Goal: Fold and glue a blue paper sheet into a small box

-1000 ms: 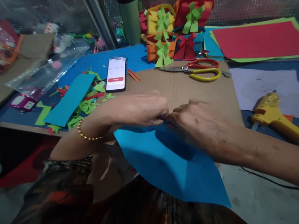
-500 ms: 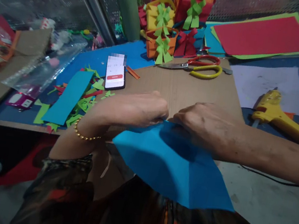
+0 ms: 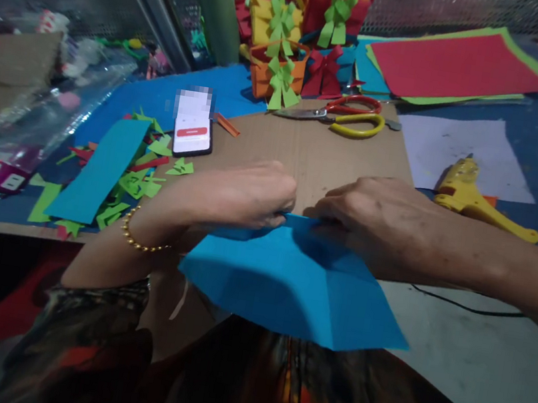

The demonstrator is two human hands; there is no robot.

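A sheet of blue paper (image 3: 282, 277) hangs over the table's front edge towards my lap, with crease lines running down it. My left hand (image 3: 255, 193) is closed on its far edge, the fingers curled under and partly hidden. Close beside it, my right hand (image 3: 359, 208) pinches the same edge, leaving a short narrow folded strip of blue between the two. Both hands rest over a brown cardboard sheet (image 3: 302, 146). Beyond them on the cardboard lie scissors (image 3: 352, 116) with one red and one yellow handle.
Left of my hands are a phone (image 3: 194, 123), a blue paper strip (image 3: 102, 170) and green paper scraps (image 3: 140, 182). Small paper bags with bows (image 3: 279, 82) stand at the back beside a bottle (image 3: 216, 12). A yellow glue gun (image 3: 467, 191) and red paper (image 3: 466, 66) are on the right.
The view has shifted slightly to the right. Both hands still grip the blue sheet; slightly more of its folded edge shows between them, and its lower edge sits a little higher.
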